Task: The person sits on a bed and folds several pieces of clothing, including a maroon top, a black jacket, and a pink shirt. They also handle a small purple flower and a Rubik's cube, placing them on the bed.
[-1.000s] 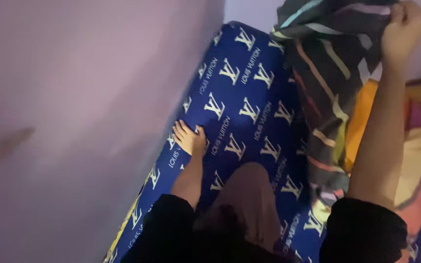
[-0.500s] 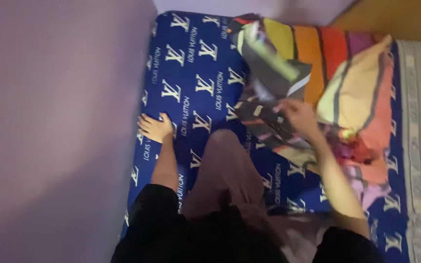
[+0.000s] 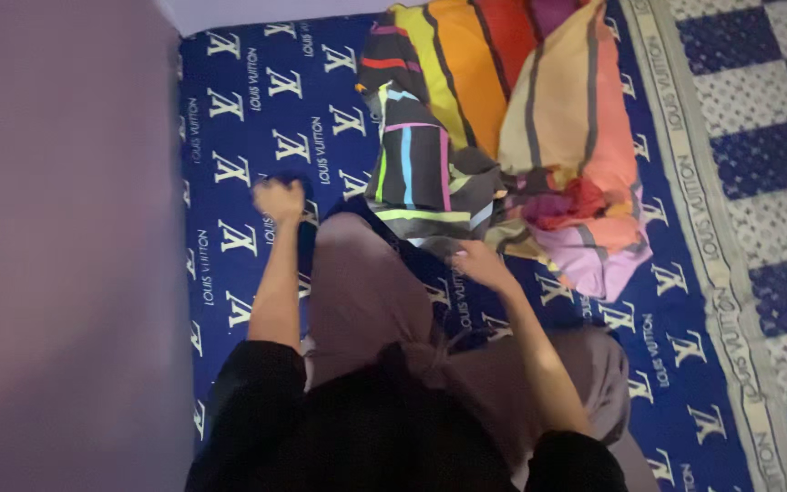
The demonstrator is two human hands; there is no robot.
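I kneel on a bed covered by a dark blue sheet (image 3: 248,118) with a repeated white pattern. My left hand (image 3: 280,198) is closed into a fist and presses on the sheet beside my knee. My right hand (image 3: 477,264) rests with fingers apart on the sheet, just below the edge of a dark striped cloth (image 3: 421,173) that lies crumpled on the bed. Behind that cloth lies a pillow (image 3: 539,100) in a cover of orange, yellow, red and pink stripes. My brown trouser legs (image 3: 366,292) fill the middle of the view.
A pale purple wall (image 3: 56,246) runs along the left side of the bed. On the right the sheet has a grey border band (image 3: 703,210) and a blue and white checked area (image 3: 758,155).
The view has swung down and right. My right hand lowered the dark striped cloth onto the bed and let it go. My left hand slid along the sheet and closed into a fist.
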